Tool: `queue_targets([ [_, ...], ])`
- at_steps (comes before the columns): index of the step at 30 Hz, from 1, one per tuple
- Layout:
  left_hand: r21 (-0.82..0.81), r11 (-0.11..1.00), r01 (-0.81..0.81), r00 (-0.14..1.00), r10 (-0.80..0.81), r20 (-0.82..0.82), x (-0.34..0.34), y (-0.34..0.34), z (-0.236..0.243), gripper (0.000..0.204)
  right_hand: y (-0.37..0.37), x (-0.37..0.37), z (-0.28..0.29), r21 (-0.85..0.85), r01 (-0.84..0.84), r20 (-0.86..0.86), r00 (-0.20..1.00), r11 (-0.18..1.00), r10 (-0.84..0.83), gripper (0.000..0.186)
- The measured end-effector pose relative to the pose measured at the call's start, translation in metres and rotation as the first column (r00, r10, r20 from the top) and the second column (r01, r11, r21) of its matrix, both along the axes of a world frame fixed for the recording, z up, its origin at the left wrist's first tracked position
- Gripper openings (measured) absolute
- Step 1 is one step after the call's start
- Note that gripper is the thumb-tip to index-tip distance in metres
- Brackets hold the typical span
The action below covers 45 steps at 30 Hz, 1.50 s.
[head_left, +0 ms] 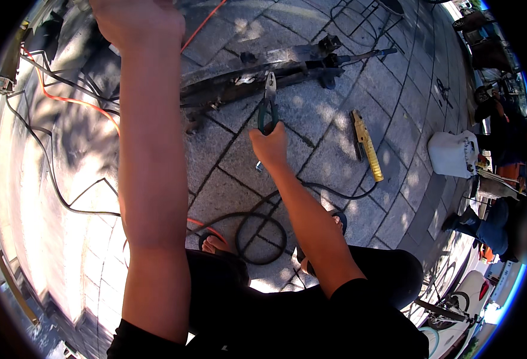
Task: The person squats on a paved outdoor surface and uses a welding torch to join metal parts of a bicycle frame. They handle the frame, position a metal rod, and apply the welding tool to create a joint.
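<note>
My right hand (270, 145) is closed round the handles of a pair of pliers (270, 96) with dark green grips. The pliers' metal jaws point away from me, and their tip overlaps the near edge of a long, dark metal frame (233, 82) lying on the paving. At the upper left, my left hand (139, 23) is raised on an outstretched arm. Its fingers run past the top edge of the picture, so whatever they hold is hidden. To the right of the pliers lies a yellow welding electrode holder (368, 149), joined to a black cable (257, 218).
The black cable coils between my feet. An orange cable (72, 100) and more dark cables run across the ground at left. A white bucket-like container (451, 154) stands at right, near other people (485, 226). A bicycle (455, 308) is at lower right.
</note>
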<state>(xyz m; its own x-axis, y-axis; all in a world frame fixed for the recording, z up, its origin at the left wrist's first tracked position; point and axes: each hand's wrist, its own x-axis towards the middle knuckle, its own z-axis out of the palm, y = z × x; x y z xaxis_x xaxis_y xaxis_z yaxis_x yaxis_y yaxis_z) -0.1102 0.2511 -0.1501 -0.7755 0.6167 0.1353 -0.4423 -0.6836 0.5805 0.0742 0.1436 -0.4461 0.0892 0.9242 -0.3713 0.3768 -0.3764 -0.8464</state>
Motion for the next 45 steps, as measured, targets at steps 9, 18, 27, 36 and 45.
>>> queue_targets([
  [9,0.021,0.979,0.202,0.964,-0.195,-0.180,-0.056,0.020,-0.028,0.031,-0.002,0.009,-0.011,-0.083,-0.050,-0.088,0.995,0.995,0.042,0.036],
  [18,-0.047,0.990,0.134,0.968,-0.141,-0.206,-0.045,0.016,-0.030,0.026,-0.055,0.059,-0.019,-0.264,-0.109,-0.311,0.950,0.958,0.022,0.040],
  [27,-0.067,0.993,0.096,0.941,-0.113,-0.318,-0.072,0.016,-0.029,0.025,0.023,0.163,0.024,-0.472,-0.364,0.222,0.833,0.803,0.507,0.032],
  [36,-0.893,0.447,-0.048,-0.111,-0.891,-0.440,0.059,-0.105,-0.227,0.038,0.003,0.209,0.076,-0.588,-0.755,0.579,-0.143,0.290,0.803,0.025],
  [45,-0.929,0.121,-0.350,-0.231,-0.972,-0.040,0.089,-0.167,-0.359,0.045,0.007,0.187,0.058,-0.784,-0.606,0.351,-0.257,0.133,0.900,0.021],
])
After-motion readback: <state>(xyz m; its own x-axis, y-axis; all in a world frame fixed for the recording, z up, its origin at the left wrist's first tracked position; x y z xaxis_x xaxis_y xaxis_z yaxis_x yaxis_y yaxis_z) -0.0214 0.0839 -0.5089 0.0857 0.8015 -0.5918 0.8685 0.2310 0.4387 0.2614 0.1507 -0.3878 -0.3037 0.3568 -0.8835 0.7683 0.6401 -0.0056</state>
